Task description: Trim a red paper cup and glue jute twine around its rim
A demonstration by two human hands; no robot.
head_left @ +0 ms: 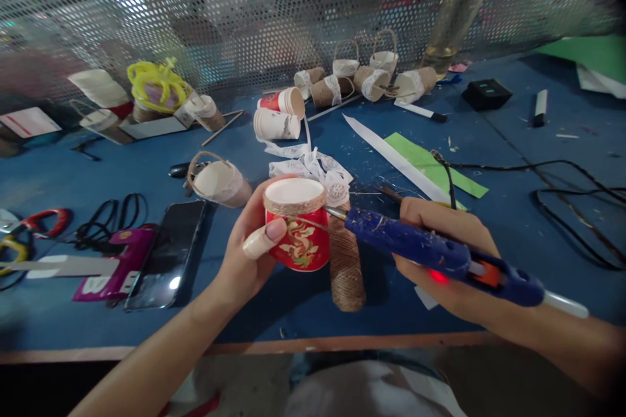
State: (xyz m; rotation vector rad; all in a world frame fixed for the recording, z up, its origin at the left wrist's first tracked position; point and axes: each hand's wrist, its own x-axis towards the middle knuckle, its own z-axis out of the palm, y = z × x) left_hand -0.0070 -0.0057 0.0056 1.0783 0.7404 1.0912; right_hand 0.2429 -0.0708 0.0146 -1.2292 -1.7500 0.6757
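Note:
My left hand [254, 241] is closed around a red paper cup [303, 251] with a gold pattern, its mouth facing up. Twine [296, 207] is wound around the cup just under the rim, and a loose strand crosses its side. A blue hot glue gun [411, 242] is gripped in my right hand [450, 234], a red light glowing by its body and a glue stick poking out the back. The gun's metal nozzle [336, 212] meets the twine band at the cup's right side. Behind the cup lies a roll of brown twine [346, 267].
White lace strips [313, 163] and stacked paper cups [276, 122] lie beyond my hands. Several twine-wrapped little baskets [374, 83] stand along the mesh screen [235, 19]. To the left are a phone [169, 254], scissors [46, 223] and another basket [222, 182]. A black cord [538, 163] runs right.

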